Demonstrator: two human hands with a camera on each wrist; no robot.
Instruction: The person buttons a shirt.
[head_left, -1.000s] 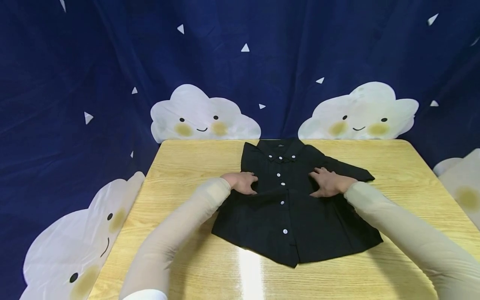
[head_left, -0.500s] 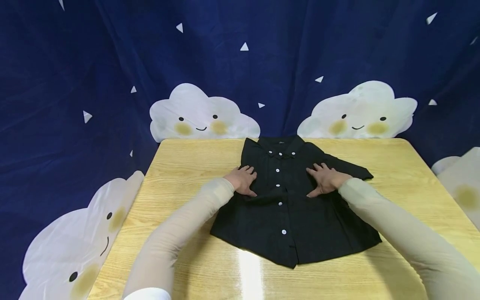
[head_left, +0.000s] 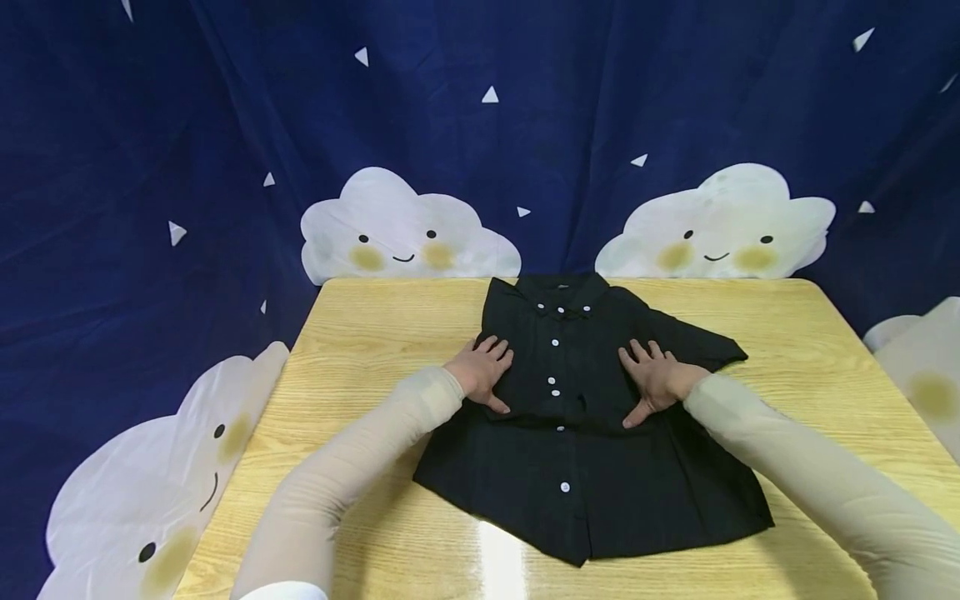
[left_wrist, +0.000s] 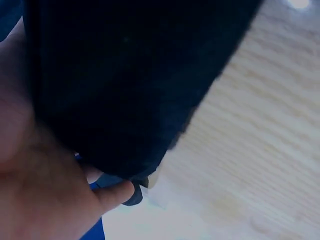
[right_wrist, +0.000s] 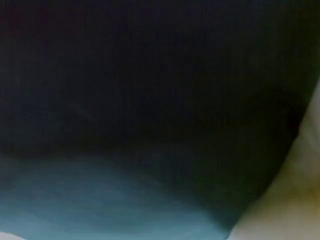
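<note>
A black short-sleeved button-up shirt [head_left: 592, 358] lies front up, its collar [head_left: 562, 292] at the far table edge. Small white buttons run down its middle, and a loose fold crosses below the chest. My left hand [head_left: 478, 372] rests on the shirt's left side with fingers spread. On the opposite side my right hand [head_left: 658, 383] lies with its fingers spread too. Dark cloth fills much of the left wrist view beside the hand [left_wrist: 45, 185]. In the right wrist view, blurred dark fabric [right_wrist: 150, 75] covers nearly everything and hides the fingers. The left sleeve is not spread out like the right sleeve [head_left: 697, 333].
The shirt lies on a light wooden table [head_left: 390, 317]. Behind it hangs a dark blue curtain [head_left: 450, 108] with white triangles and smiling clouds [head_left: 405, 229]. A bright reflection [head_left: 501, 558] shows on the wood near the hem.
Both hands have spread their fingers from a more gathered grip on the cloth. The shirt's hem and middle fold have shifted toward me; the collar has hardly moved.
</note>
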